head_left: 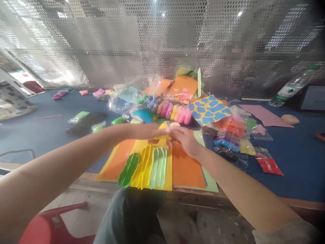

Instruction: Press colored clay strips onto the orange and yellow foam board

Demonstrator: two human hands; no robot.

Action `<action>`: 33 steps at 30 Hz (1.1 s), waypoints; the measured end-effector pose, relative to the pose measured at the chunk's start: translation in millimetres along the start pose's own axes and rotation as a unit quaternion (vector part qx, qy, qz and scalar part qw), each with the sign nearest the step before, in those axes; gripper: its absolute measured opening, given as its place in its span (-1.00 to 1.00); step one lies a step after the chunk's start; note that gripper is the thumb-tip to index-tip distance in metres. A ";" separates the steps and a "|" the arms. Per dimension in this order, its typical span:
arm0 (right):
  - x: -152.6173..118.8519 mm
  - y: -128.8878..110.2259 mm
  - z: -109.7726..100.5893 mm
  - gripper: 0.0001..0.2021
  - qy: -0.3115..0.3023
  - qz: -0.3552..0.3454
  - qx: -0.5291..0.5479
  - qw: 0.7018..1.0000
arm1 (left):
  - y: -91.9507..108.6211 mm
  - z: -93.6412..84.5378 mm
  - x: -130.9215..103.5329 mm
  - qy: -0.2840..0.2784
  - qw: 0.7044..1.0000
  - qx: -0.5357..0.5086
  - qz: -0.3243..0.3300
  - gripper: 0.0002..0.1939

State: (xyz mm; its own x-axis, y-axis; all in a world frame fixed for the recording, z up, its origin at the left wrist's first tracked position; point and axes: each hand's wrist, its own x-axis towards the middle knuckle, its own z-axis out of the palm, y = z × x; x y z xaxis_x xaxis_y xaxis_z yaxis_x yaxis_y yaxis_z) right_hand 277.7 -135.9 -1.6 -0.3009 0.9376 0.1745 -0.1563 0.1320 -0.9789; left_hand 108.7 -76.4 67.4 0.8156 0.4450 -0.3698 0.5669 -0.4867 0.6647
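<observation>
My left hand (pixel 153 130) reaches in from the left above the yellow sheet (pixel 169 169), its fingers stretched out flat. My right hand (pixel 185 140) meets it at the fingertips, fingers bent; something small and pale pink (pixel 174 125) shows beside the fingers, but what they grip is unclear. On the yellow sheet lie flattened strips of clay: dark green (pixel 129 169), yellow (pixel 144 167) and pale green (pixel 158 167). Orange paper (pixel 189 166) lies under my right hand, over a light green sheet (pixel 212 181).
Bagged clay (pixel 232 127) and a blue-patterned yellow card (pixel 210 110) lie beyond the hands. A plastic bottle (pixel 291 86) leans at the back right, near pink paper (pixel 266 115). A perforated metal screen (pixel 167 40) rises behind. A red stool (pixel 48 227) stands below left.
</observation>
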 end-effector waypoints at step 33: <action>7.3 17.3 -14.9 -0.72 0.074 0.045 -0.205 0.975 | -29.7 16.9 33.2 0.210 0.946 -0.246 -0.040 -0.60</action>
State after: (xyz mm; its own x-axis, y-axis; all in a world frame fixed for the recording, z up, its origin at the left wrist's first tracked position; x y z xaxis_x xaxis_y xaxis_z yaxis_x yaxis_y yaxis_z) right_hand 286.8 -122.0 -18.9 -0.1520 0.9834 0.0989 0.2624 0.1366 -0.9553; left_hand 120.9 -59.9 24.4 0.5971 0.7743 -0.2096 0.4181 -0.0774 0.9051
